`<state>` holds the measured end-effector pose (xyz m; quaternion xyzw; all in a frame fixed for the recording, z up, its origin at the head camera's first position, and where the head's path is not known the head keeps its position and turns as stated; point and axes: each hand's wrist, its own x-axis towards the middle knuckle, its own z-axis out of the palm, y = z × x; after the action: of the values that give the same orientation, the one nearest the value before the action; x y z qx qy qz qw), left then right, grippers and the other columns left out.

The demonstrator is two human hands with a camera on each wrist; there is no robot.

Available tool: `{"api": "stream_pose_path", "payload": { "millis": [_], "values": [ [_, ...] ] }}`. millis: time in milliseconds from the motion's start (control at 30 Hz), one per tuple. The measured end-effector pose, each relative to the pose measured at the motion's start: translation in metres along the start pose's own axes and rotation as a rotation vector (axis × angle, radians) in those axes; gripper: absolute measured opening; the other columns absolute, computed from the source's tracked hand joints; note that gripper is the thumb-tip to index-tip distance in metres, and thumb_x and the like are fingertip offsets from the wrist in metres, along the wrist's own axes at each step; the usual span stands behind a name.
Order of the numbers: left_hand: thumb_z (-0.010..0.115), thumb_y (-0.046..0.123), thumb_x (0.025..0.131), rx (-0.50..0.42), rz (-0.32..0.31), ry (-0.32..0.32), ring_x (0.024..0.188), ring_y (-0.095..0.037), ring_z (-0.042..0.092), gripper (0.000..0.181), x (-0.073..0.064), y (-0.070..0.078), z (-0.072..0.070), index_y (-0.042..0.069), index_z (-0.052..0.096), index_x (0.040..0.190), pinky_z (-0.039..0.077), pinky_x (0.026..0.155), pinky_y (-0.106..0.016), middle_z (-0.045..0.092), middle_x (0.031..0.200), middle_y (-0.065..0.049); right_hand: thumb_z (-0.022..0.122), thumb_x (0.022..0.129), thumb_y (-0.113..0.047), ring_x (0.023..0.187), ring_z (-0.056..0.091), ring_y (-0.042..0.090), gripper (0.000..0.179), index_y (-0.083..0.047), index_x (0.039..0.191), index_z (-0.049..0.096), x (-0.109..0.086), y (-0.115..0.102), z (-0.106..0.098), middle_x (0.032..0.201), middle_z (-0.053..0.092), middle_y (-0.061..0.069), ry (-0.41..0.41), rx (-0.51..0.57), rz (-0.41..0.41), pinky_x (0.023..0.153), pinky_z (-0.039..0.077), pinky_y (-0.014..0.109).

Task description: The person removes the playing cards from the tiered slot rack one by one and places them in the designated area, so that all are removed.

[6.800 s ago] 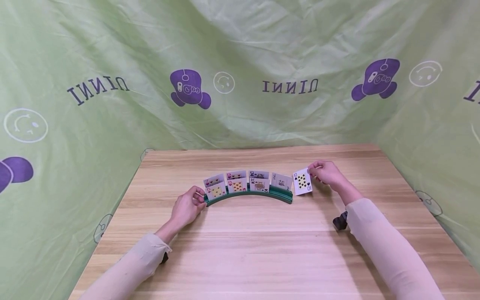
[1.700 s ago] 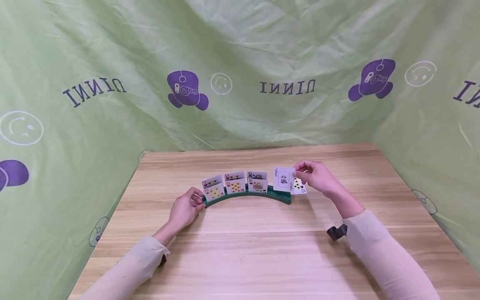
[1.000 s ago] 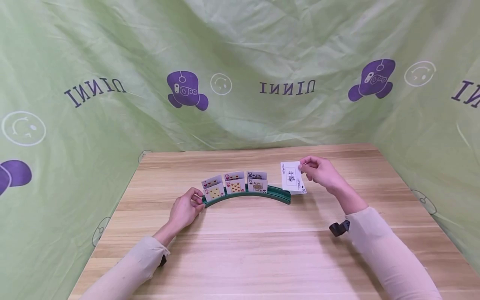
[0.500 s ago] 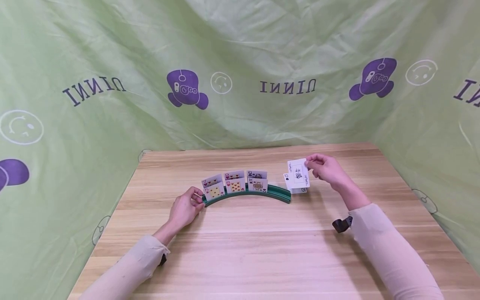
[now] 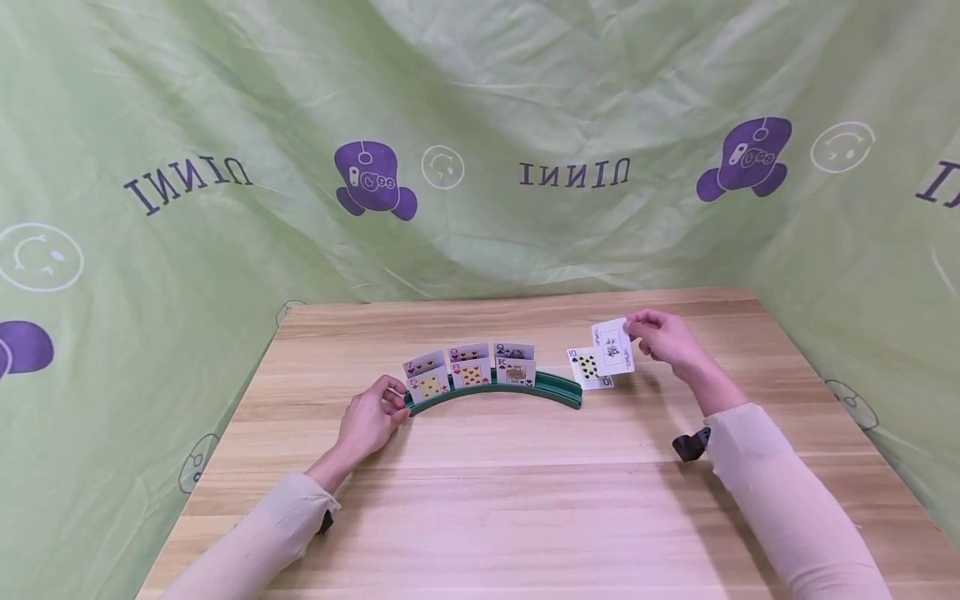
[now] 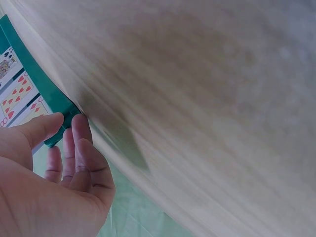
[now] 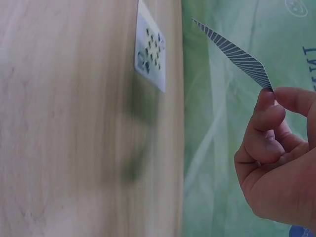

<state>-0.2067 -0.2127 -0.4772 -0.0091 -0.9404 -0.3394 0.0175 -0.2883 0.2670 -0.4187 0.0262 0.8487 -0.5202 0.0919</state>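
Observation:
My right hand [image 5: 663, 337] pinches a joker card [image 5: 617, 346] by its upper right corner, above the table right of the card holder. The right wrist view shows the card's striped back [image 7: 242, 57] between thumb and fingertips of the right hand [image 7: 276, 148]. Partly covered by the joker in the head view, a ten of spades [image 5: 585, 365] lies face up on the table. My left hand [image 5: 372, 415] grips the left end of the curved green card holder [image 5: 558, 388]; in the left wrist view its thumb and fingers [image 6: 47, 127] pinch that end.
Cards stand in two rows in the holder: a seven [image 5: 423, 363], a nine [image 5: 468, 352] and a queen [image 5: 513, 350] behind, with a five [image 5: 429, 385], an eight [image 5: 471, 372] and a king [image 5: 516, 372] in front. Green cloth [image 5: 480, 250] hangs around the wooden table [image 5: 480, 500].
Earlier my right hand held the ten; that card now lies on the table. The joker has left the holder's right end and moved right in my right hand. My left hand stays put.

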Motion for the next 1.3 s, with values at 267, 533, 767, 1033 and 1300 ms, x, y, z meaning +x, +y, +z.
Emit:
{"api": "stream_pose_path", "payload": {
  "millis": [267,533,767,1033,1300],
  "values": [
    [0.078,0.008,0.081,-0.008,0.0,-0.001,0.076,-0.011,0.07,0.031,-0.001,0.0,0.0,0.014,0.062,0.107,0.052,0.072,-0.032,0.072,0.091,-0.001,0.053,0.101,-0.024,0.069,0.05,0.005,0.038,0.0,0.13,0.052,0.009,0.016,-0.007,0.106,0.059,0.004,0.004,-0.022,0.031,0.058,0.038,0.019],
    [0.078,0.007,0.081,-0.008,-0.007,0.004,0.076,-0.01,0.07,0.03,0.0,0.0,0.001,0.015,0.062,0.106,0.05,0.071,-0.031,0.071,0.09,-0.001,0.051,0.102,-0.025,0.071,0.052,0.007,0.037,-0.001,0.13,0.053,0.016,0.029,-0.011,0.108,0.059,0.007,-0.007,-0.07,0.085,0.058,0.041,0.021],
    [0.078,0.007,0.081,-0.016,-0.011,0.004,0.076,-0.011,0.07,0.03,-0.001,0.001,0.001,0.015,0.062,0.106,0.051,0.07,-0.03,0.071,0.09,-0.001,0.052,0.101,-0.025,0.079,0.055,0.014,0.039,-0.001,0.131,0.054,0.018,0.037,-0.01,0.105,0.061,0.005,0.016,-0.107,0.097,0.063,0.044,0.025],
    [0.078,0.007,0.081,-0.018,-0.01,0.002,0.076,-0.011,0.07,0.03,-0.002,0.002,0.0,0.015,0.062,0.106,0.051,0.07,-0.03,0.071,0.09,-0.001,0.052,0.101,-0.026,0.092,0.055,0.02,0.039,0.001,0.13,0.056,0.021,0.042,-0.007,0.114,0.061,0.016,0.013,-0.181,0.097,0.074,0.048,0.028],
    [0.078,0.008,0.081,-0.017,-0.019,0.0,0.077,-0.011,0.07,0.03,-0.002,0.005,-0.001,0.016,0.062,0.107,0.05,0.071,-0.031,0.071,0.091,0.0,0.052,0.101,-0.029,0.098,0.052,0.024,0.044,0.001,0.132,0.055,0.025,0.042,-0.005,0.123,0.057,0.021,-0.007,-0.216,0.12,0.078,0.044,0.029]
  ]
}}
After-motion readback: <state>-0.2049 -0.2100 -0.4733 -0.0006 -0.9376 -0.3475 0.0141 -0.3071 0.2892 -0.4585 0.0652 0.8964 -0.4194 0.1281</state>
